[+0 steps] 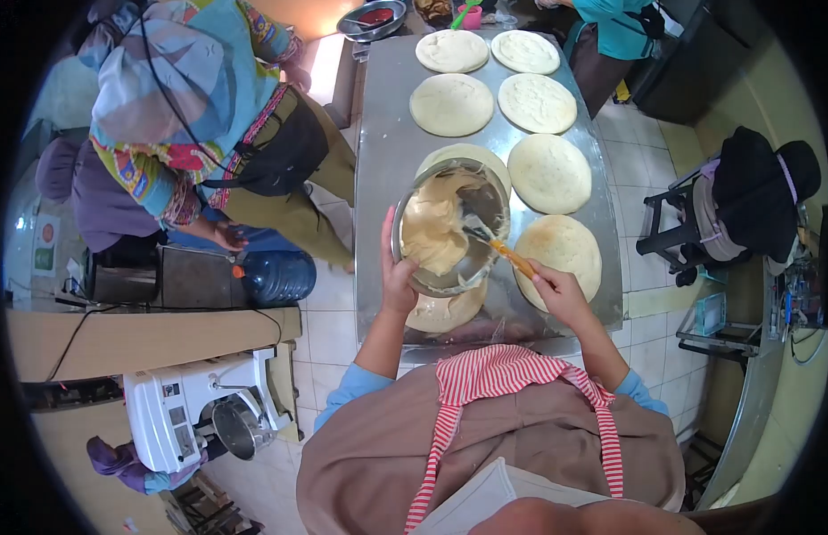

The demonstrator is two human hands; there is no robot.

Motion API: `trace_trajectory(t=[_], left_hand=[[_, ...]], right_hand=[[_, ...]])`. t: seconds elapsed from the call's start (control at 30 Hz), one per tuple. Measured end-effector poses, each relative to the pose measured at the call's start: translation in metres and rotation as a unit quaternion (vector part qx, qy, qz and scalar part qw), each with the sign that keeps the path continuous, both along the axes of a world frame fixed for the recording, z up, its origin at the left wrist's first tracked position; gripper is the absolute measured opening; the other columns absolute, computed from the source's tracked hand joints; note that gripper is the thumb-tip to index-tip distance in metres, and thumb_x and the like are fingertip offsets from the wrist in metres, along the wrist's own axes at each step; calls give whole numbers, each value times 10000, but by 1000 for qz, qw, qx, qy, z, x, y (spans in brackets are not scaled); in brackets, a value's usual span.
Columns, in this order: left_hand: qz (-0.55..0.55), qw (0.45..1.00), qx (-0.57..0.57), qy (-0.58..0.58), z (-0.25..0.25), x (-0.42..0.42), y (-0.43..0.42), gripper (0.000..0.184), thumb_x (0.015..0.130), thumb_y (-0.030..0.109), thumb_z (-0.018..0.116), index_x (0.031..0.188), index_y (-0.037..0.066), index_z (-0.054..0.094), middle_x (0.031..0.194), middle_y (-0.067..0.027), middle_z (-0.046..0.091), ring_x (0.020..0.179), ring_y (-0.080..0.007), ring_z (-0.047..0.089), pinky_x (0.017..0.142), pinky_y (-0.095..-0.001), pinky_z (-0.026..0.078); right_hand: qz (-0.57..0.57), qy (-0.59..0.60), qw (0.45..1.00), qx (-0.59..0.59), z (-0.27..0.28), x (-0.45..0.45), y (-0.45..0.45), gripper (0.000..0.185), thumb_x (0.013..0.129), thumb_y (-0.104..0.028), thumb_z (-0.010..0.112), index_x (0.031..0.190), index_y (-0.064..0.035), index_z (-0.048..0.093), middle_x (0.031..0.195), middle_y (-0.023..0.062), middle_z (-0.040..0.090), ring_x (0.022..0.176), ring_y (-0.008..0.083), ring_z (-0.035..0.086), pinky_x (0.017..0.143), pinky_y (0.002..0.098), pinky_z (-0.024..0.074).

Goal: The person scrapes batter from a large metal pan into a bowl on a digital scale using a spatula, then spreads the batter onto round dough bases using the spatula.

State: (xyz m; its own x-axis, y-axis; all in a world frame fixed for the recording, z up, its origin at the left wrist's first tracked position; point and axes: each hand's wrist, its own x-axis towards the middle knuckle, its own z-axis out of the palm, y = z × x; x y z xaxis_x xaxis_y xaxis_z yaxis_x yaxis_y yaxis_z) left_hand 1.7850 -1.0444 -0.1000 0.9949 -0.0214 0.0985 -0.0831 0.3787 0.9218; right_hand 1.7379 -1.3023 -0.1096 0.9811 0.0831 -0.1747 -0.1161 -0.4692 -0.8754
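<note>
Red-and-white striped trim (498, 379) on the wearer's brown garment (369, 455) fills the near edge, with the forearms reaching past it to the worktop (387, 98). Above the near end of that worktop is the steel bowl (470, 260), tipped so its inside shows, with a thick mass of pale-brown cream (432, 227) along one side. The left hand (398, 278) has its fingers clasped about the bowl's wall, thumb over the rim; the right hand (558, 290) has its fingers closed round the orange handle of the spatula (505, 251), whose blade is in the bowl. Eight flat pale rounds lie in two columns. The near-left round (445, 312) seems to carry some cream, though the bowl covers too much of it to be sure; the far-left round (452, 52) and the others look plain where they show — so most of the spreading appears undone, with plenty of cream left. The bowl also hides much of the next round up the left column. Around the worktop, a person in a patterned top (177, 98) stands near its left side, a blue water bottle (280, 276) and a white mixer (160, 410) sit beyond the floor gap, and a pink cup (470, 18) stands past the far end — none in the hands' way.
</note>
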Motion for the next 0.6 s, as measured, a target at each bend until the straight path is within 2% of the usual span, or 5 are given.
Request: trace_trajectory(t=[0.07,0.17,0.23,0.53,0.6], left_hand=[[-11,995,-69,72,-25,-2,-1,619,668,156,461,1243,-20,314,1171,-166,442,1067,-267,470,913,-363,375],[10,984,-112,140,-43,-7,-9,543,700,186,454,1185,-44,374,1121,-174,488,1010,-271,515,889,-363,397],[10,982,-122,144,-38,-12,-20,543,706,202,453,1190,-32,375,1131,-172,481,1020,-272,507,890,-362,395],[18,954,-163,253,22,-48,-85,533,720,247,449,1191,5,389,1138,-148,485,1039,-273,485,901,-380,384],[25,948,-171,267,24,-57,-99,520,728,250,454,1183,4,396,1129,-151,496,1030,-270,497,899,-381,389]], right_hand=[[-6,6,998,62,-15,-5,1,294,837,-138,467,1110,-61,542,642,62,553,554,128,485,533,257,398],[-25,61,985,162,-22,-12,-4,304,845,-132,475,1131,-45,527,624,-2,511,542,66,431,503,216,374],[-45,181,944,273,-6,-18,-12,323,852,-141,470,1158,-44,507,624,-40,482,497,39,389,458,168,326],[-6,294,852,432,-7,-46,-83,414,854,-197,463,1240,-58,410,614,-2,454,435,36,339,376,157,259],[-2,288,853,436,-7,-53,-96,420,853,-200,465,1243,-58,405,615,1,454,434,36,337,375,158,256]])
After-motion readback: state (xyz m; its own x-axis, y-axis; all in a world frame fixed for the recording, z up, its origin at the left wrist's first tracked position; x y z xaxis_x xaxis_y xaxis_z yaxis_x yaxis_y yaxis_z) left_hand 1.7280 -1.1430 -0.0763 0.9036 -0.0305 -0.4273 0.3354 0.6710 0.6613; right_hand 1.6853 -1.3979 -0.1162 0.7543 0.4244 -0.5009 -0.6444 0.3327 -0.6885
